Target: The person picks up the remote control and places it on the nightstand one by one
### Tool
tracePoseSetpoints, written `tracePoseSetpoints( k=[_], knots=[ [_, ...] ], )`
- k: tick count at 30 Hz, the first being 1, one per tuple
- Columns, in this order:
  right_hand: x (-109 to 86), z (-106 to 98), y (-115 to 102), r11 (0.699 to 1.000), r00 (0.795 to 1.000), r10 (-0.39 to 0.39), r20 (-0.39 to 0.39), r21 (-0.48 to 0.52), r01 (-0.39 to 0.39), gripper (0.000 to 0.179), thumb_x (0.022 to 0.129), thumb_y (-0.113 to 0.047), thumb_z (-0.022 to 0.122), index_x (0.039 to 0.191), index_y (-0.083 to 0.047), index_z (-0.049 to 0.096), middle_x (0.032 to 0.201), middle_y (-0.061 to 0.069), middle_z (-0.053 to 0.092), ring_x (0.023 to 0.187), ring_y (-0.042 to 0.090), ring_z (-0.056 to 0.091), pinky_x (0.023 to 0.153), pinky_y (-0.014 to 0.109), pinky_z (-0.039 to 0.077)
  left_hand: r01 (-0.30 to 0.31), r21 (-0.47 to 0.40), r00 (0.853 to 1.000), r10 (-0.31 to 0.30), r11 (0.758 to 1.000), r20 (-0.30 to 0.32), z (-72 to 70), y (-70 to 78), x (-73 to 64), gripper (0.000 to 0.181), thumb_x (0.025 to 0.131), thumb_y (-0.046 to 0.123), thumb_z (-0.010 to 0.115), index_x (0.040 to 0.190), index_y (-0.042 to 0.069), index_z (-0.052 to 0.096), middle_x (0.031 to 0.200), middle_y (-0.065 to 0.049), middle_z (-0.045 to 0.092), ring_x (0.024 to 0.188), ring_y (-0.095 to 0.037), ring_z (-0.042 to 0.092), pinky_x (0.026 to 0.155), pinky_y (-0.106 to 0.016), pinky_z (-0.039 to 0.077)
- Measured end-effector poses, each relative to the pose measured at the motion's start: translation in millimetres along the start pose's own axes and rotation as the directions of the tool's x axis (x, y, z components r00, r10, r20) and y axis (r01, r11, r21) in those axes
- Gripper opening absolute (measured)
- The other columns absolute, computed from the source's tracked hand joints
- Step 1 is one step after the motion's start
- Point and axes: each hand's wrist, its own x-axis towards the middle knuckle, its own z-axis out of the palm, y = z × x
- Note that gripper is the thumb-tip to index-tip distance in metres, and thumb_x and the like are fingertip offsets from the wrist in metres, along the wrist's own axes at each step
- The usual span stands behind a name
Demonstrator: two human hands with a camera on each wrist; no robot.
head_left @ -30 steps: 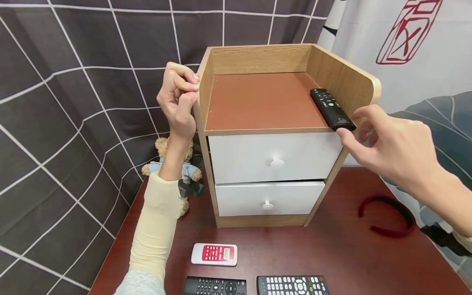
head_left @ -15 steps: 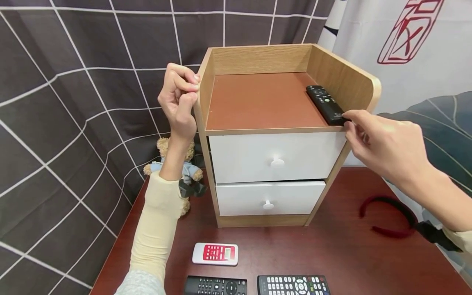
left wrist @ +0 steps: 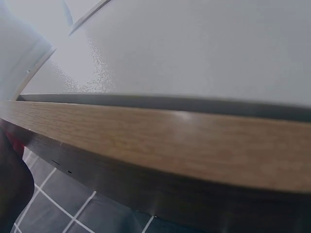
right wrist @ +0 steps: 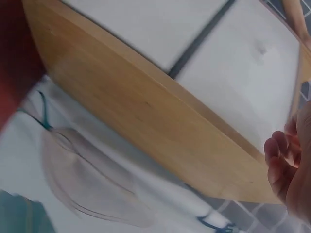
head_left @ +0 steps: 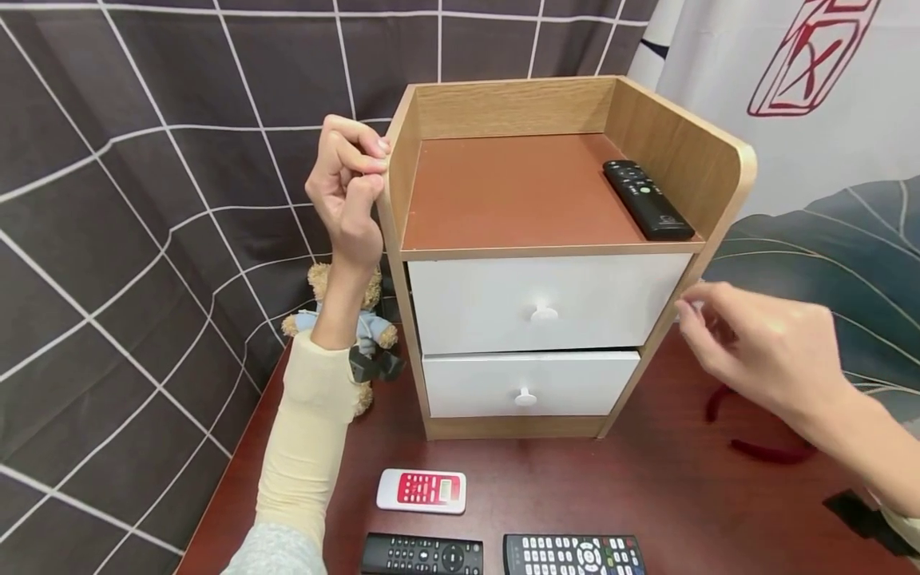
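Observation:
A small wooden cabinet (head_left: 532, 251) with two white drawers stands on the table. My left hand (head_left: 348, 188) grips the front edge of its left side panel, fingers curled and fingertips at the wood. On the brown top, along the right side panel, lies a black remote control (head_left: 649, 201). My right hand (head_left: 762, 347) is off the remote, below it and beside the cabinet's right front edge, with loosely curled fingers and nothing in them. The right wrist view shows those curled fingers (right wrist: 277, 162) close to the wooden side panel.
A white remote with a red face (head_left: 421, 490) and two black remotes, one left (head_left: 422, 554) and one right (head_left: 573, 554), lie in front. A teddy bear (head_left: 374, 327) sits behind my left forearm. A dark red headband (head_left: 772, 452) lies at right, partly hidden. A grid-patterned curtain (head_left: 180, 239) hangs behind.
My right hand pushed the black remote farther onto the cabinet top, let go, and moved down and away to the right. My left hand stays at the side panel.

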Motion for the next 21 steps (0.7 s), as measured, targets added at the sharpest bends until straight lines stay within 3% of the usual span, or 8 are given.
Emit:
tracePoseSetpoints(
  k=[2,7,14,21],
  knots=[
    [-15.3,6.0,-1.8,1.0,1.0,-0.013,0.019,0.025,0.013,0.042,0.094,-0.041,0.043,0.08,-0.012,0.07,0.056,-0.007,0.054,0.045,0.005,0.041,0.038,0.026,0.029,0.001,0.004,1.0,-0.001,1.0,-0.005,0.1,0.0,-0.4,0.023,0.067,0.007,0.044,0.062,-0.015,0.04,0.08,0.006,0.053,0.078,-0.019,0.054,0.082,-0.033,0.049],
    [-54.4,20.1,-4.3,0.991,0.987,-0.036,0.158,0.131,0.015,0.045,0.099,-0.049,0.041,0.088,-0.018,0.072,0.071,-0.009,0.067,0.056,0.007,0.057,0.047,0.031,0.043,0.002,0.014,1.0,-0.001,1.0,-0.016,-1.1,0.6,-1.6,0.024,0.067,0.008,0.044,0.063,-0.016,0.04,0.079,0.005,0.054,0.078,-0.019,0.054,0.082,-0.033,0.05],
    [-108.0,40.3,-10.8,0.958,0.931,-0.141,0.338,0.283,0.042,0.024,0.093,-0.047,0.062,0.096,-0.025,0.07,0.084,-0.017,0.066,0.072,0.002,0.064,0.056,0.024,0.05,-0.007,-0.016,0.999,0.007,1.0,-0.048,-0.1,1.4,1.0,0.025,0.066,0.007,0.043,0.062,-0.017,0.038,0.077,0.004,0.053,0.075,-0.02,0.053,0.079,-0.032,0.049],
    [-175.4,49.6,-30.9,0.945,0.891,-0.156,0.427,0.326,0.009,0.03,0.081,-0.047,0.076,0.1,-0.025,0.071,0.089,-0.016,0.067,0.076,-0.001,0.064,0.06,0.022,0.051,-0.009,-0.065,0.999,0.005,0.998,-0.051,7.4,-1.5,0.5,0.022,0.065,0.005,0.042,0.061,-0.016,0.036,0.076,0.004,0.052,0.072,-0.019,0.052,0.075,-0.032,0.047]
  ],
)
